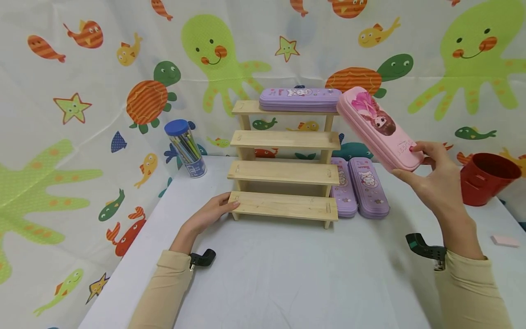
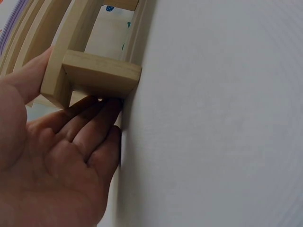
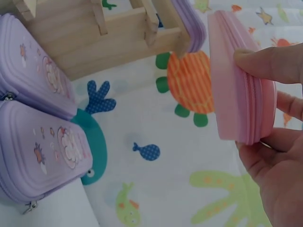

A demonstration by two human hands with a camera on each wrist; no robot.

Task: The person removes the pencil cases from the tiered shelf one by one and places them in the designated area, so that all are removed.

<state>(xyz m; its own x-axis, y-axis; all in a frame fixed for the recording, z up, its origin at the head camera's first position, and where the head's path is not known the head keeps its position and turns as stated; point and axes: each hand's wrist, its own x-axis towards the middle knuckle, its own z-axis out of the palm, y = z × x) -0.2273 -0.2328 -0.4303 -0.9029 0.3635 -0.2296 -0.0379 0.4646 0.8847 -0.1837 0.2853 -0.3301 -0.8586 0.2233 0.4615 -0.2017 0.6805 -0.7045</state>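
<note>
My right hand (image 1: pixel 441 183) grips a pink pencil case (image 1: pixel 365 121) by its lower end. The case is tilted in the air, right of a four-step wooden rack (image 1: pixel 283 172). A doll-like figure decorates its lid. In the right wrist view, the thumb lies on one side of the pink case (image 3: pixel 229 90) and fingers on the other. My left hand (image 1: pixel 211 212) holds the left end of the rack's lowest step, thumb on the board (image 2: pixel 57 78) and fingers by its leg. A purple pencil case (image 1: pixel 300 106) lies flat on the top step, toward the right.
Two purple pencil cases (image 1: pixel 368 188) lean side by side at the rack's right. A blue-lidded tub of pencils (image 1: pixel 186 148) stands at the back left. At right are a red bucket (image 1: pixel 485 180) and a pink eraser-like block (image 1: pixel 505 241). A patterned cloth hangs behind.
</note>
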